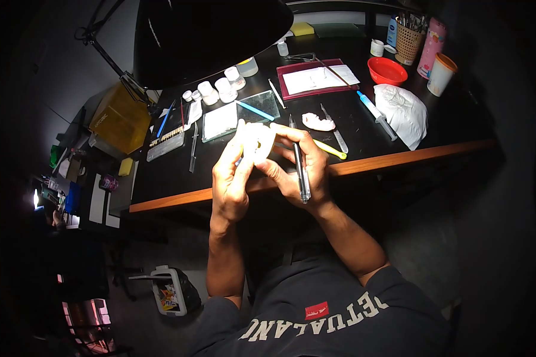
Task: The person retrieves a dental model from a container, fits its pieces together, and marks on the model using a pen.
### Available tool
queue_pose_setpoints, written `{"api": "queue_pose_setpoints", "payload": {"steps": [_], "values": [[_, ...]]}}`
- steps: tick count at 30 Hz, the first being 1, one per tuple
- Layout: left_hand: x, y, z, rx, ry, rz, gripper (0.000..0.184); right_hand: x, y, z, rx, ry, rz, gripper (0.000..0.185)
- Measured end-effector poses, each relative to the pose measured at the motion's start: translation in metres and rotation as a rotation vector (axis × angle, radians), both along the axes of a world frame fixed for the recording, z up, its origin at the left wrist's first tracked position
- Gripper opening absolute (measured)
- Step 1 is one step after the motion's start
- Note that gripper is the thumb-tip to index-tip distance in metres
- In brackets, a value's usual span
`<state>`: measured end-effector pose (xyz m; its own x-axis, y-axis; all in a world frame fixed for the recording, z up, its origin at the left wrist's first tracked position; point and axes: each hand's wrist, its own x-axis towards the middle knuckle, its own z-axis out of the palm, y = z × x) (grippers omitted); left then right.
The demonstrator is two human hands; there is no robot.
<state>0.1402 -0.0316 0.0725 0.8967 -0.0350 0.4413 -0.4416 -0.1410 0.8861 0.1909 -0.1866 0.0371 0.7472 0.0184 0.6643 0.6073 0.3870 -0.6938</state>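
A pale cream, irregularly shaped piece with a small dark hollow in its face is held above the near edge of the counter, between the two hands. The left hand grips it from the left, fingers and thumb closed upon its side. The right hand steadies the opposite side with thumb and forefinger, and at the same time carries a slender black-and-clear pen, which lies across the fingers with its narrow end directed away from the wearer. Just beyond the right hand, on the black counter with a wooden front edge, lie a yellow-handled tool, a pink-and-white arched model and a metal tool with a broad grey handle. Beyond the left hand, a light-blue stick rests on a clear glass plate, beside a square white pad; several small white lidded jars stand behind. To the far right are a dark-red board bearing white paper, a round red plastic bowl, a clear syringe with a blue end, a crumpled white plastic bag and a white cup with an orange lid. A large black lampshade overhangs the left part of the counter.
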Motion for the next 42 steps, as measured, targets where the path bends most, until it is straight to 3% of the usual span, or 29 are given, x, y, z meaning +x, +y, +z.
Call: {"api": "queue_pose_setpoints", "payload": {"steps": [3, 9, 15, 19, 22, 34, 40, 42], "values": [[-0.004, -0.002, 0.001, -0.102, 0.020, -0.024, 0.056, 0.003, -0.002, 0.001, -0.036, -0.113, -0.052, 0.060], [-0.005, -0.002, 0.000, -0.271, 0.056, -0.055, 0.055, 0.000, -0.008, -0.001, -0.099, -0.073, 0.061, 0.063], [-0.005, 0.001, -0.008, -0.392, -0.010, -0.054, 0.059, -0.004, -0.015, 0.007, -0.086, -0.087, -0.011, 0.064], [-0.008, 0.010, -0.011, -0.360, -0.023, 0.082, 0.059, -0.003, -0.035, 0.021, -0.438, -0.244, -0.323, 0.059], [-0.008, 0.015, -0.014, -0.380, -0.036, 0.090, 0.059, 0.002, -0.039, 0.017, -0.556, -0.236, -0.260, 0.059], [-0.007, 0.036, -0.033, -0.440, -0.195, 0.175, 0.059, 0.002, -0.032, 0.012, -0.715, -0.220, -0.263, 0.048], [-0.011, 0.040, -0.034, -0.444, -0.137, 0.174, 0.060, -0.001, -0.033, 0.019, -0.819, -0.147, -0.240, 0.042], [-0.010, 0.040, -0.034, -0.435, -0.133, 0.157, 0.061, 0.002, -0.031, 0.018, -0.741, -0.183, -0.235, 0.041]]}}
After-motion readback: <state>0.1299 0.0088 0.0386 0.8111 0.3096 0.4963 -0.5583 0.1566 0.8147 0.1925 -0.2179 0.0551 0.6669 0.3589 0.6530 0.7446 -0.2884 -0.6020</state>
